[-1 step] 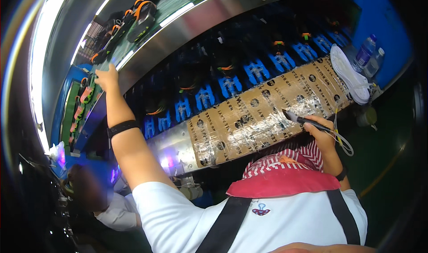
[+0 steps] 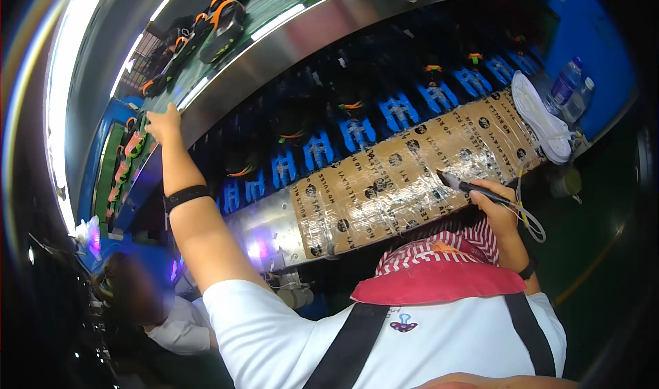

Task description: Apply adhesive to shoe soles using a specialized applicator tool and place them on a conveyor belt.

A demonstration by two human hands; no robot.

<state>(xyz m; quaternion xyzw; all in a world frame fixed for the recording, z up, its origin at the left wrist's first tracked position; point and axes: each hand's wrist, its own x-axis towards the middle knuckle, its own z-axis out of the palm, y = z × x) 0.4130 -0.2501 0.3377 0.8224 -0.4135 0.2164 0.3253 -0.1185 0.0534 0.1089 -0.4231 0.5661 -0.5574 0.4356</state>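
Observation:
My left hand (image 2: pixel 163 123) is stretched far up to the left, at the edge of a green conveyor belt (image 2: pixel 268 8). It is next to a row of black and orange shoes (image 2: pixel 130 149). Its fingers are hidden behind the back of the hand, and a black band (image 2: pixel 187 197) circles that wrist. My right hand (image 2: pixel 498 207) is low on the right and grips a dark pen-like tool (image 2: pixel 461 183) with a pale cord loop (image 2: pixel 532 221). The tool's tip lies over the taped cardboard ledge (image 2: pixel 384 190).
Blue shoe holders (image 2: pixel 357 132) run in a row behind the ledge. A white sole (image 2: pixel 542 118) lies at its right end, near two plastic bottles (image 2: pixel 568 87). More shoes (image 2: pixel 223 22) ride the upper belt. Another person (image 2: pixel 137 300) is at the lower left.

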